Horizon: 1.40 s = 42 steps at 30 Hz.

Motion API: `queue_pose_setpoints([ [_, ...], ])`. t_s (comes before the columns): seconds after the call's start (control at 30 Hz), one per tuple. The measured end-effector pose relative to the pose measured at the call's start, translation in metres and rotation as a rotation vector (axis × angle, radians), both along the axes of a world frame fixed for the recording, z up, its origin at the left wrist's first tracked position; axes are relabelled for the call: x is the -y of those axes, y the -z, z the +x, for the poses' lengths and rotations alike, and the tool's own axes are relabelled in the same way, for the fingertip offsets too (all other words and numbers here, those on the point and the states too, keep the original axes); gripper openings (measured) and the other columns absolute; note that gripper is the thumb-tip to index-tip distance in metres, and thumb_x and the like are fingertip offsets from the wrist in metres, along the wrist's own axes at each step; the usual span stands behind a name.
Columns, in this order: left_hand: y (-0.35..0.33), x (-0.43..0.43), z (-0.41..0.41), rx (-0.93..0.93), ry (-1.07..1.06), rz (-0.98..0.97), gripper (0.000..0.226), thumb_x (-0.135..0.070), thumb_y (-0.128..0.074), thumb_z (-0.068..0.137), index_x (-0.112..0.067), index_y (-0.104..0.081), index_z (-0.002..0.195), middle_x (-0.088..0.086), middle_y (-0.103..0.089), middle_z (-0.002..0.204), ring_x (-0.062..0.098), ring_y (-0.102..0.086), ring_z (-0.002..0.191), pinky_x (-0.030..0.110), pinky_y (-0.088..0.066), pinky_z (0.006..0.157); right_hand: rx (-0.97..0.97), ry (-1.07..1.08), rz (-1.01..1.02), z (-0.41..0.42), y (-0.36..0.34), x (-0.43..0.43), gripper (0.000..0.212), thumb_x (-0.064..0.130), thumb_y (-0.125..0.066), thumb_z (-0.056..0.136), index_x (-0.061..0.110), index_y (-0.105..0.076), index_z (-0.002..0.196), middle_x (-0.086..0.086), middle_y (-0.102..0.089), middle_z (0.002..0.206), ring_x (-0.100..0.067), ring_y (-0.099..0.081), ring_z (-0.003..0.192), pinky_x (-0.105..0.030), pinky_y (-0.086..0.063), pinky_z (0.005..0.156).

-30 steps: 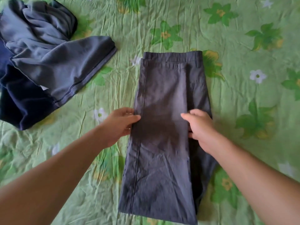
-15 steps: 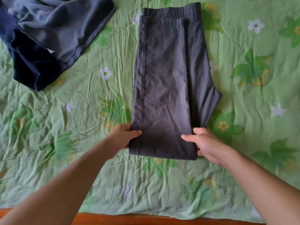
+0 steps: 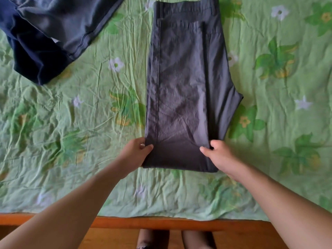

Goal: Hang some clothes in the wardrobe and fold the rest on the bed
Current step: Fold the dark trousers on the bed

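Head view, left hand and right hand pinching folded grey trousers, floral bedsheet

Trousers lie on the bed, clothes pile far left.

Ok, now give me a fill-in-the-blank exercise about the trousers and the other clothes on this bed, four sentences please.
1. The grey trousers lie flat on a floral bedsheet that is mostly ____.
2. The left hand and right hand each pinch a side edge of the ____.
3. The heap of dark clothes lies to the ____ of the trousers.
4. The waistband points ____ from the person.
Missing words: green; trousers; left; away.
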<state>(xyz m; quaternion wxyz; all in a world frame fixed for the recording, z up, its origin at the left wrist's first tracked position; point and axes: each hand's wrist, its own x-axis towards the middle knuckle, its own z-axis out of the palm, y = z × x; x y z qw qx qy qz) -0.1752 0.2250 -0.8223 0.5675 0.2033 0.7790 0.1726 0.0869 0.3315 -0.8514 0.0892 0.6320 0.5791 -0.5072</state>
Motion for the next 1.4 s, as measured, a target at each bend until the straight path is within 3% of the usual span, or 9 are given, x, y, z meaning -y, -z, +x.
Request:
queue_pose_setpoints([
  [0.13,-0.004,0.035,0.015,0.057,0.028,-0.048,0.013,-0.021,-0.060,0.100,-0.011,-0.067,0.096,0.015,-0.074,0.089,0.038,-0.071,0.087,0.060,-0.057,0.082,-0.106,0.177,-0.306,0.019,-0.008,0.034,0.009,0.027,-0.064,0.098,0.019,-0.067,0.101,0.003,-0.074,0.102,-0.020,-0.069,0.099,-0.043,-0.055,0.092],
  [0.27,-0.004,0.023,0.010,0.076,-0.074,0.017,0.020,-0.020,-0.064,0.098,-0.022,-0.072,0.080,0.000,-0.070,0.075,0.018,-0.064,0.073,0.041,-0.053,0.073,-0.265,0.470,-0.460,0.009,-0.019,0.016,0.010,0.020,-0.061,0.099,0.016,-0.065,0.108,0.001,-0.078,0.100,-0.018,-0.072,0.090,-0.039,-0.053,0.082],
  [0.47,-0.002,-0.055,-0.006,0.015,-0.208,0.199,0.010,-0.016,-0.063,0.098,-0.010,-0.071,0.096,0.011,-0.077,0.093,0.030,-0.073,0.088,0.054,-0.058,0.089,-0.432,0.503,-0.360,-0.039,-0.020,-0.068,0.010,0.012,-0.059,0.098,0.013,-0.069,0.100,-0.007,-0.078,0.093,-0.020,-0.074,0.079,-0.032,-0.057,0.064],
  [0.63,-0.005,-0.138,-0.020,-0.087,-0.336,0.303,0.011,-0.019,-0.063,0.098,-0.011,-0.070,0.101,0.009,-0.076,0.093,0.022,-0.071,0.084,0.039,-0.058,0.082,-0.451,0.490,-0.129,-0.088,-0.013,-0.133,0.009,0.014,-0.063,0.096,0.016,-0.072,0.099,-0.007,-0.077,0.099,-0.025,-0.072,0.094,-0.038,-0.056,0.084],
  [0.8,0.000,-0.198,-0.038,-0.061,-0.406,0.368,0.017,-0.009,-0.062,0.098,-0.020,-0.063,0.085,-0.009,-0.070,0.074,0.001,-0.066,0.059,0.014,-0.051,0.055,-0.366,0.400,0.003,-0.116,-0.017,-0.180,0.010,0.031,-0.061,0.075,0.028,-0.070,0.078,-0.015,-0.071,0.085,-0.026,-0.062,0.078,-0.040,-0.047,0.071],
  [1.13,0.007,-0.257,-0.077,-0.227,-0.283,0.343,0.033,-0.015,-0.065,0.096,-0.017,-0.058,0.128,-0.004,-0.065,0.092,0.008,-0.063,0.073,0.015,-0.048,0.054,-0.230,0.254,0.224,-0.145,-0.018,-0.239,0.023,0.013,-0.056,0.096,0.019,-0.060,0.118,-0.005,-0.068,0.108,-0.025,-0.064,0.090,-0.026,-0.045,0.063],
  [1.2,0.005,-0.254,-0.073,-0.364,-0.155,0.370,0.050,-0.016,-0.064,0.095,-0.021,-0.048,0.142,-0.002,-0.063,0.101,0.009,-0.062,0.081,0.020,-0.049,0.066,-0.097,0.083,0.413,-0.145,-0.021,-0.234,0.039,0.013,-0.056,0.096,0.017,-0.048,0.134,-0.010,-0.063,0.116,-0.030,-0.061,0.095,-0.031,-0.043,0.063],
  [1.27,0.007,-0.248,-0.065,-0.605,0.079,0.481,0.069,-0.017,-0.062,0.095,-0.027,-0.029,0.153,0.005,-0.049,0.136,0.018,-0.053,0.118,0.026,-0.043,0.098,0.036,-0.212,0.798,-0.143,-0.022,-0.223,0.055,0.014,-0.062,0.091,0.014,-0.043,0.143,-0.018,-0.054,0.125,-0.038,-0.055,0.109,-0.042,-0.048,0.080],
  [1.4,0.021,-0.260,-0.063,-0.910,0.560,0.534,0.073,-0.039,-0.047,0.102,-0.031,-0.004,0.162,0.010,0.011,0.168,0.030,0.008,0.155,0.043,-0.007,0.124,0.171,-0.611,0.993,-0.149,-0.007,-0.235,0.069,0.050,-0.050,0.095,0.028,-0.028,0.157,-0.015,-0.015,0.165,-0.043,-0.016,0.151,-0.071,-0.021,0.113],
])
